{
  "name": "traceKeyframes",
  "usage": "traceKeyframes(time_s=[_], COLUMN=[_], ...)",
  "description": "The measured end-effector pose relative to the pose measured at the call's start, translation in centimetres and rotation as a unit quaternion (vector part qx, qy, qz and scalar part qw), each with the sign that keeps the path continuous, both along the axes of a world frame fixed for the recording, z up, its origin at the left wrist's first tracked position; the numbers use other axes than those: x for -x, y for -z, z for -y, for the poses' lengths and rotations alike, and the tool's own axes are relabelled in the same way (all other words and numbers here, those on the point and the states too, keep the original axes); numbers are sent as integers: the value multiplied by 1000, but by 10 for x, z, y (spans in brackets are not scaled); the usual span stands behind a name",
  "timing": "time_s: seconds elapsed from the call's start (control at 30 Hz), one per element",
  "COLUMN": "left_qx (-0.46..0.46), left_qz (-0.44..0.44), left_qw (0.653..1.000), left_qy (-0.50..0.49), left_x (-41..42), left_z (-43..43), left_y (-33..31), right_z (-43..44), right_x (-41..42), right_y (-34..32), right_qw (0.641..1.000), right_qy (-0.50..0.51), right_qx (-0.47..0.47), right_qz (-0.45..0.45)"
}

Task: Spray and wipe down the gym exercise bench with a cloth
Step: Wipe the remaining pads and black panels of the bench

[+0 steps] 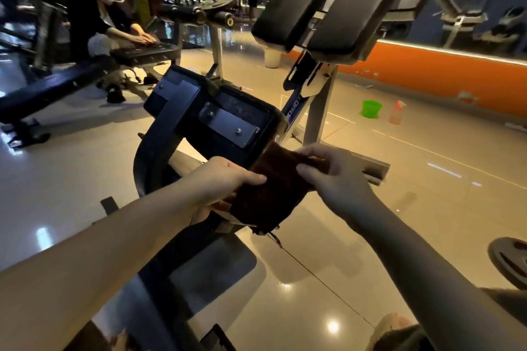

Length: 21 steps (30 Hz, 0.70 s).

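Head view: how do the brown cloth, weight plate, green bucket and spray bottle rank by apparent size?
1. brown cloth, nearest the camera.
2. weight plate, partly cut off.
3. green bucket and spray bottle: about alike, both distant.

One cloth (273, 188), two pads (293, 3) (359, 6), maybe one bottle (395, 114)

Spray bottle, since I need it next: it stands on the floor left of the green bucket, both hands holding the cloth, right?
No: the head view shows the spray bottle right of the green bucket. Left hand and right hand do hold the cloth.
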<state>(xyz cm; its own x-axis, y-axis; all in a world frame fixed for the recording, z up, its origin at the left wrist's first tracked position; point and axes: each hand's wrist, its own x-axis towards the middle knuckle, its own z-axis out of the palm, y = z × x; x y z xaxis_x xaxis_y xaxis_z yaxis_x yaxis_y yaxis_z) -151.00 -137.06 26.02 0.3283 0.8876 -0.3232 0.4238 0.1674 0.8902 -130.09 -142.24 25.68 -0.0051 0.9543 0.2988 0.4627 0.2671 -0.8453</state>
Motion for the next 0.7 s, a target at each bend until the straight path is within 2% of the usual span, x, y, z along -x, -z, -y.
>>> traceKeyframes(time_s=[0.07,0.17,0.3,0.33,0.43,0.5,0.6,0.7], left_qx=[17,54,108,102,46,27,61,56], left_qz=[-9,16,173,180,114,98,115,80], left_qw=[999,995,971,971,986,980,956,951], left_qy=[-31,-82,-128,-121,-116,-172,-262,-293], left_x=[-5,-11,-19,-21,-32,-41,-55,-61], left_z=[-2,-1,6,9,15,15,17,19], left_y=[2,8,4,4,8,13,14,17], right_z=[0,-3,-10,-11,-17,-22,-26,-31], right_x=[1,-4,-10,-10,-13,-15,-9,-5], right_y=[8,25,50,53,53,53,63,72], right_qw=[994,958,924,922,938,949,948,940], right_qy=[-19,-45,-77,-84,-88,-81,-64,-50], right_qx=[-61,-163,-189,-189,-186,-179,-176,-211], right_qz=[91,231,323,328,278,247,259,265])
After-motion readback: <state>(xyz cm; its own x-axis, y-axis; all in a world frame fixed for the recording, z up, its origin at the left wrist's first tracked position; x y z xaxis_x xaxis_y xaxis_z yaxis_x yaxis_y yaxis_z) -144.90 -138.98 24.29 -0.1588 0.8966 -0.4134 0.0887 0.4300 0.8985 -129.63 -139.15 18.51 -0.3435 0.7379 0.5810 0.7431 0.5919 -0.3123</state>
